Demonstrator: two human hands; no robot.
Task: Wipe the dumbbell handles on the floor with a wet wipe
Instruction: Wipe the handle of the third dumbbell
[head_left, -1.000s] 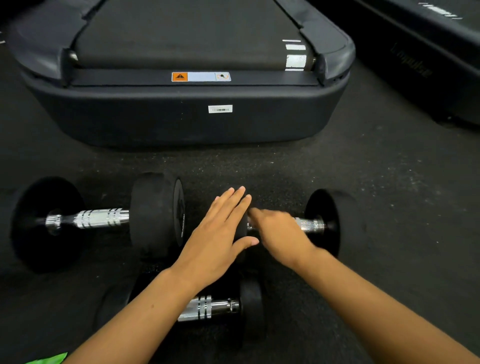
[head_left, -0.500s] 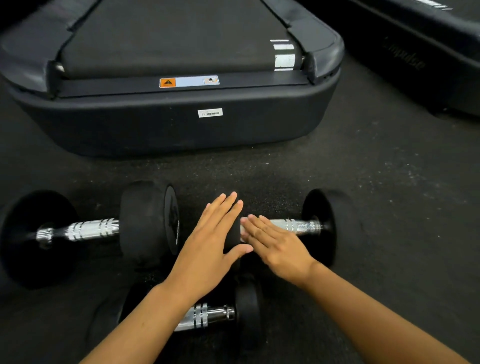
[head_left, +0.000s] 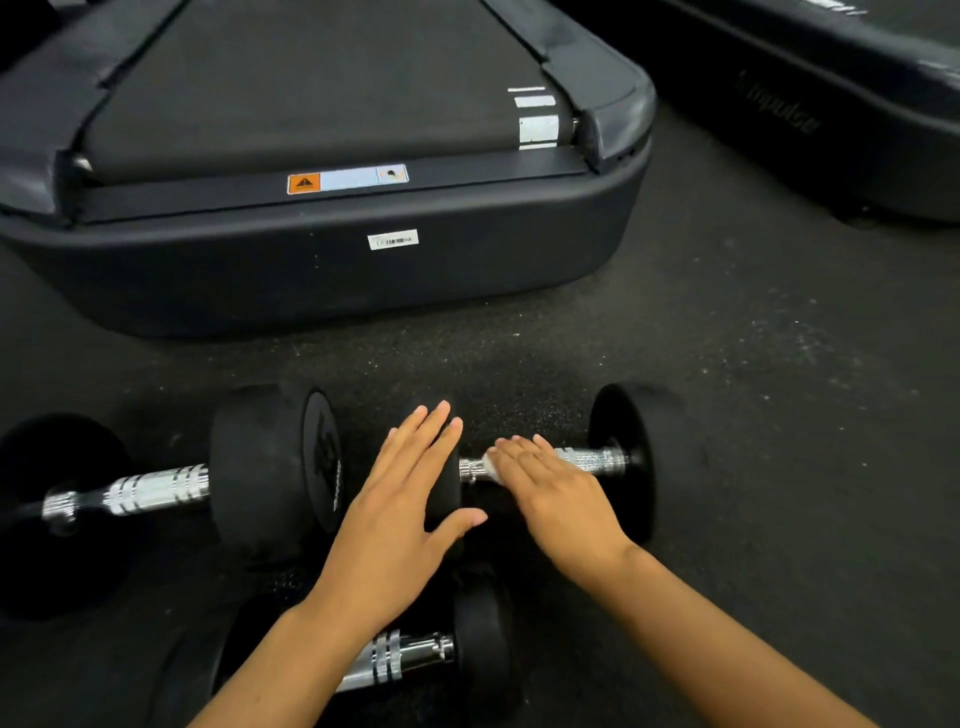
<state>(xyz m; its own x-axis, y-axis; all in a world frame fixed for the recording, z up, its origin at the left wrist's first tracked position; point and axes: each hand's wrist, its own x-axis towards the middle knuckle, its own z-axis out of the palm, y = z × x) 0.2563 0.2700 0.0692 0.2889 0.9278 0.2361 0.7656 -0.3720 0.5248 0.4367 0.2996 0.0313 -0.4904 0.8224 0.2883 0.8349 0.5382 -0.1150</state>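
Note:
Three black-headed dumbbells with chrome handles lie on the dark floor. My left hand (head_left: 400, 509) rests flat, fingers straight, on the left head (head_left: 444, 499) of the right dumbbell. My right hand (head_left: 550, 486) lies across that dumbbell's handle (head_left: 592, 460) with its fingers stretched out, pressing a white wet wipe (head_left: 490, 466) that peeks out at the fingertips. A larger dumbbell (head_left: 150, 491) lies to the left. The third dumbbell (head_left: 405, 660) lies nearest me, partly hidden under my left forearm.
The black rear end of a treadmill (head_left: 322, 270) stands just beyond the dumbbells, with a second machine (head_left: 831, 135) at the upper right. Speckled rubber floor (head_left: 779, 467) stretches out to the right of the dumbbells.
My right hand's fingers have flattened out over the handle and shifted slightly along it. My left hand stays on the dumbbell head. The view has tilted a little.

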